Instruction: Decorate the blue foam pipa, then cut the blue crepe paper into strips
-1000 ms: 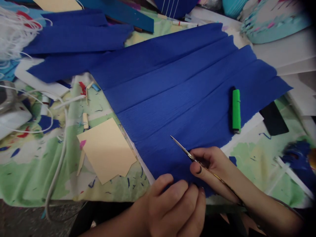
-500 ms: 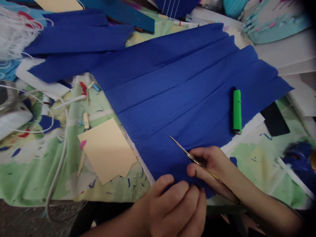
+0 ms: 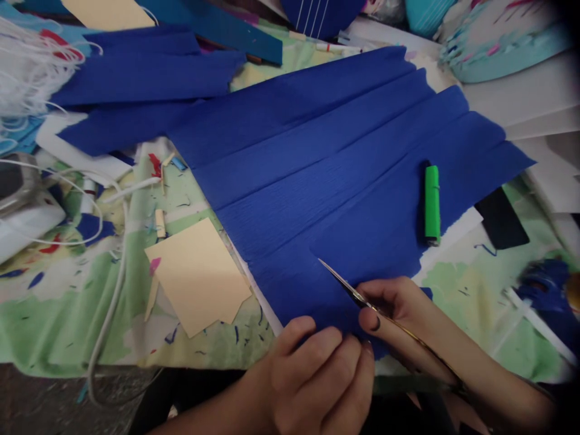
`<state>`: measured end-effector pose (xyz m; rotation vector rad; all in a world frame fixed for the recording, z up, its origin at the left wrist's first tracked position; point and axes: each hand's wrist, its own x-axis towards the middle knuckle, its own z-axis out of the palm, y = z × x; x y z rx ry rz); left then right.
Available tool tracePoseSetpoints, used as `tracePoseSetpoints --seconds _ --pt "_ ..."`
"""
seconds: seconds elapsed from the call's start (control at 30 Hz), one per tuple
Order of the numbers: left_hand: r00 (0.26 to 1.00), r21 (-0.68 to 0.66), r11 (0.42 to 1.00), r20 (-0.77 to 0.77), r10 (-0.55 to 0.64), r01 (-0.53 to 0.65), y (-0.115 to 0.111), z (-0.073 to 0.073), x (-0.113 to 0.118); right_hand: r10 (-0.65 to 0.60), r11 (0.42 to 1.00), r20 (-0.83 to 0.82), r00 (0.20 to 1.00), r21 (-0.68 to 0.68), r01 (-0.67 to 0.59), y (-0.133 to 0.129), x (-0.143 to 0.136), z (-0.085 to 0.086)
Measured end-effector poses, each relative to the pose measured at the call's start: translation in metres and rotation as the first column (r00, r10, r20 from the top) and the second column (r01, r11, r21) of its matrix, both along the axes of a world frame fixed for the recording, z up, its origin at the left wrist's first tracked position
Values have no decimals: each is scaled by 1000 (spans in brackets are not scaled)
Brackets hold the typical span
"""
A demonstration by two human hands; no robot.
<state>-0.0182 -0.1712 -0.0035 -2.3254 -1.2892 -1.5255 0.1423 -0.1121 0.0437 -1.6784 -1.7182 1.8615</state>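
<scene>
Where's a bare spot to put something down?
Best is the tablecloth at near left, bordered by the white cable, blue scraps and its front edge. A smaller patch, with snippets, lies between the black flat piece, white strip and right hand. It's crowded at the white strings and the near end of the blue sheet, where the left hand and scissors are.

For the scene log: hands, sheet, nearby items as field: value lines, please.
left hand: fingers curled at near edge of blue sheet; grip hidden
right hand: holds slim pointed metal tool, tip over sheet
sheet state: spread, long creases
on sheet: green marker-like object
left of sheet: cream card on patterned tablecloth
</scene>
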Motion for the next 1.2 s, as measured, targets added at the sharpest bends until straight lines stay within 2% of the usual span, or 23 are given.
tracePoseSetpoints --seconds 0.17,0.23,0.3,0.43,0.53,0.63,0.77,0.87,0.97,1.03,1.2 --pt "998 -28 998 -27 -62 61 -2 4 -5 -10 999 -24 1000 -43 9 -11 21 13" --pt "994 -61 994 -62 -93 89 -3 6 -8 6 1000 -22 1000 -3 -6 -14 29 18" --pt "986 -77 990 -109 -125 117 -3 7 -11 10 995 26 1000 95 -12 -18 37 18" --pt "979 -120 982 -122 -161 147 -3 6 -14 -26 949 141 990 315 -20 -24 50 8" --pt "980 -170 970 -62 -187 174 -2 7 -14 24 930 175 984 358 -87 -28 53 -1" --pt "988 -256 954 40 -149 154 5 16 -19 71 911 219 973 384 -153 -30 54 -6" --pt "998 -301 952 38 -50 59 32 35 -42 71 896 199 977 418 -150 -31 56 -7" --pt "996 -363 931 50 67 -45 65 40 -69 68 898 195 978 416 -145 -32 57 -6" --pt "987 -473 869 -14 158 -145 100 34 -95 54 899 183 982 419 -128 -32 56 -6" --pt "987 -520 839 -54 154 -159 118 28 -108 45 895 171 984 431 -116 -32 56 -7" --pt "984 -617 767 -103 145 -177 143 19 -123 39 880 176 984 461 -118 -34 56 -11"
